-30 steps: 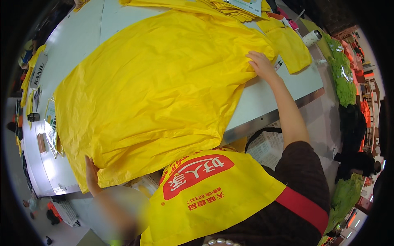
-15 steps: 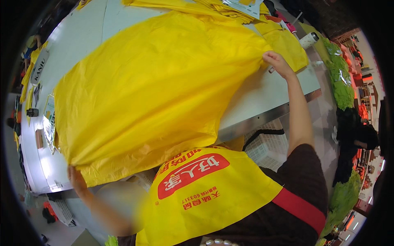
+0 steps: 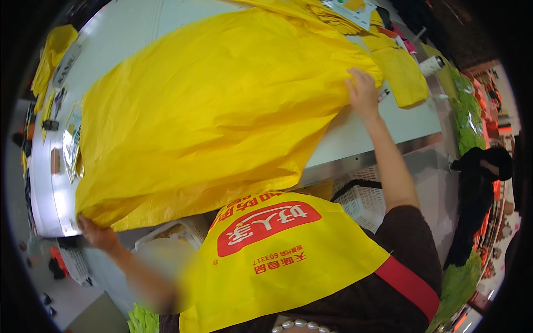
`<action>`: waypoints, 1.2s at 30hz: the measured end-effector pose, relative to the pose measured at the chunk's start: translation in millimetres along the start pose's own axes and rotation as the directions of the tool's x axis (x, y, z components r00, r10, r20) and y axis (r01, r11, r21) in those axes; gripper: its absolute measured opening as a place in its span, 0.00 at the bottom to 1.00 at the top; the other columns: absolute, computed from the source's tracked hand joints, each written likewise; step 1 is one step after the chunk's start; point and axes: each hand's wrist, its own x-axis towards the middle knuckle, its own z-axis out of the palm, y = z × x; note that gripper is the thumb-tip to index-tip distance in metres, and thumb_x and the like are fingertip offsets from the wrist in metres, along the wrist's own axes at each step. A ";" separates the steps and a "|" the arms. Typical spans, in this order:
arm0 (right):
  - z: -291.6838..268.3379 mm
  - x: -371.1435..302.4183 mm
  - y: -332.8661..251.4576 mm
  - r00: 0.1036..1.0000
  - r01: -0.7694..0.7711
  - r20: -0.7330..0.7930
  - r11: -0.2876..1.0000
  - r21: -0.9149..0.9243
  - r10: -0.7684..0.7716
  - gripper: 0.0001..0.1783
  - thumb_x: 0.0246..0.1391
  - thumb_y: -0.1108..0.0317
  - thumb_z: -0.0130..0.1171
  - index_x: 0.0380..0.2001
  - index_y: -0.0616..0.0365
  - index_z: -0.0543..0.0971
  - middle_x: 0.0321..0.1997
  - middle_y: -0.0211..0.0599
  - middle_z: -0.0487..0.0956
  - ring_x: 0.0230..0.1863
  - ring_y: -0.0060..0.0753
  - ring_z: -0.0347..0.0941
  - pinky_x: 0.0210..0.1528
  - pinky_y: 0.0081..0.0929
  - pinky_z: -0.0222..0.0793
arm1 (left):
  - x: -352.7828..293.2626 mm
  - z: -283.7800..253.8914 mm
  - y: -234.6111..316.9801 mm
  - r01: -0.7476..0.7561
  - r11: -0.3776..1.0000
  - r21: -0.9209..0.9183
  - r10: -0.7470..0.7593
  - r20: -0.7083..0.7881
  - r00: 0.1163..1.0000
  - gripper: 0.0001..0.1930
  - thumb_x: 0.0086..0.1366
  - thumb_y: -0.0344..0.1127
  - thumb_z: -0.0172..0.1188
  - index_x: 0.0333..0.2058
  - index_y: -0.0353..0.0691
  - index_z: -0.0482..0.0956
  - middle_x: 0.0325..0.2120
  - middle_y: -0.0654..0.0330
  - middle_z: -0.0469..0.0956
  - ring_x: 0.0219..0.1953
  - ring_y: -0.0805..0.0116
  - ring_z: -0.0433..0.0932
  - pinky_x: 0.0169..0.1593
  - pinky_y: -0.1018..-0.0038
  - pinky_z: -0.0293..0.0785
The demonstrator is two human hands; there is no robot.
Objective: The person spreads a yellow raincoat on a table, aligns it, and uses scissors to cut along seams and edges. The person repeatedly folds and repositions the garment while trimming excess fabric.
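Observation:
A large, thin, creased yellow fabric sheet (image 3: 222, 111) spreads over the white table, its near edge hanging toward me. My left hand (image 3: 97, 233) is closed on its near left corner. Over by the right edge of the sheet, my right hand (image 3: 363, 93) rests on the fabric with its fingers stretched and a little apart. A small dark-and-white object (image 3: 383, 94) lies just beside that hand; its kind is unclear.
Folded yellow fabric (image 3: 402, 77) and a white thread spool (image 3: 430, 66) lie at the far right. A printed plastic packet (image 3: 352, 12) tops more yellow cloth. The table's metal edge (image 3: 366, 160) runs above a white basket (image 3: 361, 202). A dark block (image 3: 50, 125) sits left.
My right hand has loosened from the fabric's edge and now lies on it. My left hand has shifted slightly left and up with the corner. The sheet's right side has sunk and wrinkled.

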 end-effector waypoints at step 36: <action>7.7 -138.2 -162.4 0.500 0.368 0.772 0.903 0.221 -0.393 0.37 0.39 0.79 0.50 0.58 0.59 0.59 0.65 0.53 0.51 0.66 0.58 0.43 0.63 0.58 0.36 | -50.5 70.6 -15.6 0.270 0.831 0.486 -0.367 0.115 0.923 0.16 0.59 0.45 0.57 0.29 0.35 0.72 0.15 0.55 0.68 0.20 0.62 0.70 0.25 0.68 0.64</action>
